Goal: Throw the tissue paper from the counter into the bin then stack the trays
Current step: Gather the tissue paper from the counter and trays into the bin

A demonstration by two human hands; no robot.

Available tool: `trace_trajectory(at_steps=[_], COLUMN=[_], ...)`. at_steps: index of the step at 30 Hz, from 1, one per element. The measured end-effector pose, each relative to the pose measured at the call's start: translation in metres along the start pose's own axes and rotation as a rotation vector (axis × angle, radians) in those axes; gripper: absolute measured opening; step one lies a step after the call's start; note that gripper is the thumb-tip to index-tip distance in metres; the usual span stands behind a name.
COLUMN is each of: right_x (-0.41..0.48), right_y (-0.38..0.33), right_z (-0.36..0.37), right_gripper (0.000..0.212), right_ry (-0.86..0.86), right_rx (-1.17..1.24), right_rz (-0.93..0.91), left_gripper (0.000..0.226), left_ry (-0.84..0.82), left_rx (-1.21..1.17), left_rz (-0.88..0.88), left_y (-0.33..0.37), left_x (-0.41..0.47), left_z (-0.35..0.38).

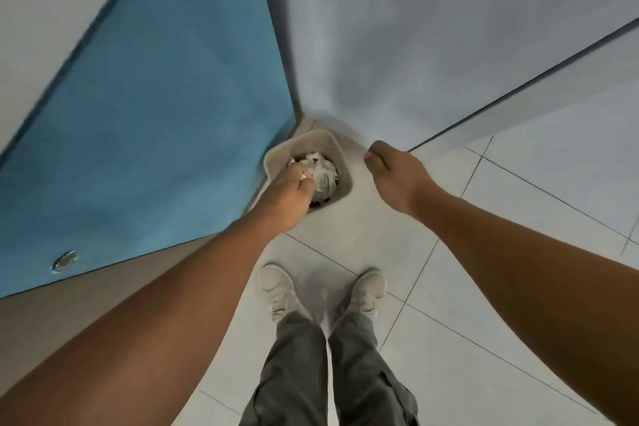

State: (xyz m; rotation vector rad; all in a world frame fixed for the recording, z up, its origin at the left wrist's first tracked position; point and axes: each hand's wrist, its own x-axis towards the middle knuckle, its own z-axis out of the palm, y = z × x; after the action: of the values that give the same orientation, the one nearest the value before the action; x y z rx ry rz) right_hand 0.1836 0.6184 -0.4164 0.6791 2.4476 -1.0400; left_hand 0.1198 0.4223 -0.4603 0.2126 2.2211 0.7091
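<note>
A beige square bin (328, 143) stands on the floor in the corner, with crumpled grey-white paper (326, 171) inside it. My left hand (294, 188) hangs over the bin's near left part. Its fingers are curled, and small bits of white tissue paper (304, 177) show at the fingertips. To the right of the bin, level with its rim, my right hand (392, 171) is held with curled fingers, and nothing shows in it. No trays or counter top are in view.
A blue cabinet door (166, 121) with a round metal knob (64, 261) rises on the left, close against the bin. Pale grey walls (432, 45) close the corner behind. My two feet in light shoes (283, 290) stand on white floor tiles just short of the bin.
</note>
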Motion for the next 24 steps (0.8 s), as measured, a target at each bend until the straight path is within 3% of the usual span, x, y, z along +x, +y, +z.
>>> trace_trajectory(at_steps=[5,11,15,24], right_x=[0.04,0.073,0.085,0.103], right_y=[0.033,0.055,0.067,0.047], right_z=[0.052,0.099,0.118,0.134], right_gripper=[0.033,0.05,0.027,0.031], right_ry=[-0.079,-0.079,-0.092,0.01], right_rx=[0.065,0.145,0.109,0.088], right_rz=[0.077,0.105,0.104,-0.021], left_gripper=[0.032,0.055,0.08,0.052], left_ry=[0.042,0.011,0.06,0.177], left_rx=[0.094,-0.069,-0.078,-0.007], left_rz=[-0.069,-0.169,-0.172,-0.079], left_y=[-0.04,-0.062,-0.076,-0.074], left_x=[0.068,0.139,0.156,0.12], left_z=[0.026,0.049,0.056,0.025])
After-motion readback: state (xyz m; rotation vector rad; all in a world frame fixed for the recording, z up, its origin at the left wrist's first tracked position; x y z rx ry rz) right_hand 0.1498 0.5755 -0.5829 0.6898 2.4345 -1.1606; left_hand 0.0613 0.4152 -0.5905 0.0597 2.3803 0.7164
